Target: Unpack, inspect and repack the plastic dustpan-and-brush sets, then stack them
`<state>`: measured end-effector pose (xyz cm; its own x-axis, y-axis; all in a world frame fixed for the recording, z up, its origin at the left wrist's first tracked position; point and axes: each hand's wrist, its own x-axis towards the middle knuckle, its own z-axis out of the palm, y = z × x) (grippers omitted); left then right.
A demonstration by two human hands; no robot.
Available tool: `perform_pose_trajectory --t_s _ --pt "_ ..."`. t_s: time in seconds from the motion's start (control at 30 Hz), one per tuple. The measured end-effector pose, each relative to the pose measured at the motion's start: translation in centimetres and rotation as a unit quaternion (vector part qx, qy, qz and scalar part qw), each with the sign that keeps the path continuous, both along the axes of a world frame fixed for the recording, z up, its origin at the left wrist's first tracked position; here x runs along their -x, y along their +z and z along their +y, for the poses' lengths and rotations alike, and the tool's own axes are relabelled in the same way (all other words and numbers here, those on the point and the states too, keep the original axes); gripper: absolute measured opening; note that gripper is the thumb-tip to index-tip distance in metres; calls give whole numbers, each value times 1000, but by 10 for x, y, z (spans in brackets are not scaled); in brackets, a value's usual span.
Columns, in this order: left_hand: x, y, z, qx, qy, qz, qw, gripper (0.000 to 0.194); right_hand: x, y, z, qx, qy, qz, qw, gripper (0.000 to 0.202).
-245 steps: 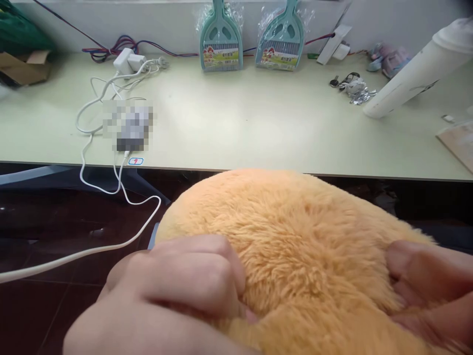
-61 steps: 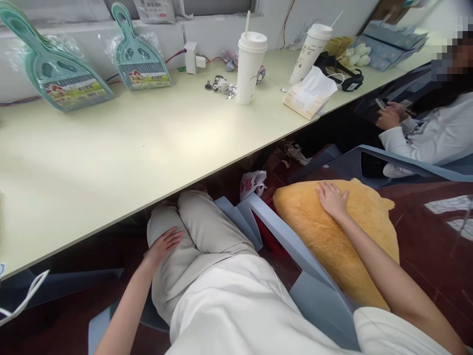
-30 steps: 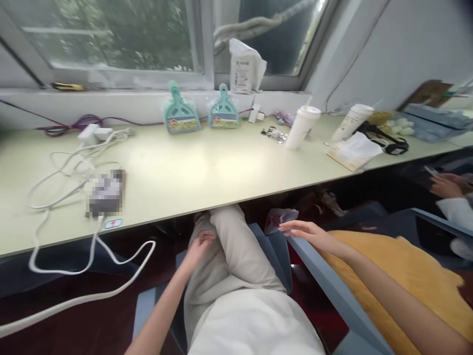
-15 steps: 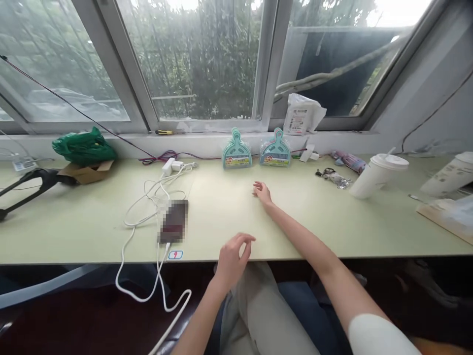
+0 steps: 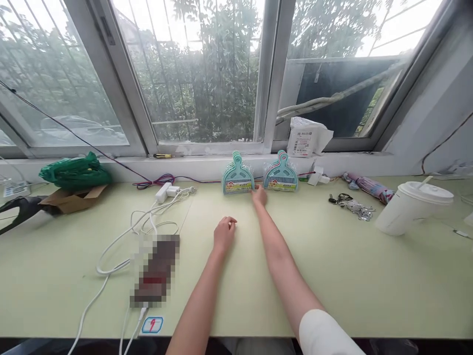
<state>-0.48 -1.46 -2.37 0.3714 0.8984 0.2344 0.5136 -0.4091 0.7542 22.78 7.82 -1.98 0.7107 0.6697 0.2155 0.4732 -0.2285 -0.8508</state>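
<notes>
Two stacks of mint-green mini dustpan and brush sets in clear wrapping stand against the wall under the window: a left stack (image 5: pixel 238 176) and a right stack (image 5: pixel 281 173). My right hand (image 5: pixel 259 197) reaches to the lower right corner of the left stack and touches its edge. Some of its fingers are hidden, so I cannot tell whether they grip it. Nearer to me, my left hand (image 5: pixel 224 234) hovers low over or rests on the pale green table (image 5: pixel 332 276). Its fingers are loosely bent and apart, with nothing in them.
Left of my arms lie a blurred-out phone (image 5: pixel 157 271), white cables (image 5: pixel 111 271) and white chargers (image 5: pixel 162 192). Farther left, a green plastic bag (image 5: pixel 76 170) sits on a cardboard box (image 5: pixel 74 198). To the right are keys (image 5: pixel 345 199), a folded umbrella (image 5: pixel 373 189) and a white cup (image 5: pixel 406 209).
My right hand has moved forward to the left stack's edge. My left hand has moved forward over the table. The view has shifted closer to the table.
</notes>
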Motion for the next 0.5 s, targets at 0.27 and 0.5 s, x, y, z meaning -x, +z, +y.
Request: perform_pose_trajectory --t_s 0.27,0.5 --pt "5 -2 -3 -32 7 -55 998 20 17 7 -30 -14 26 -3 1000 13" --pt "3 8 -8 170 31 -301 938 53 16 -10 -134 -4 76 4 997 19"
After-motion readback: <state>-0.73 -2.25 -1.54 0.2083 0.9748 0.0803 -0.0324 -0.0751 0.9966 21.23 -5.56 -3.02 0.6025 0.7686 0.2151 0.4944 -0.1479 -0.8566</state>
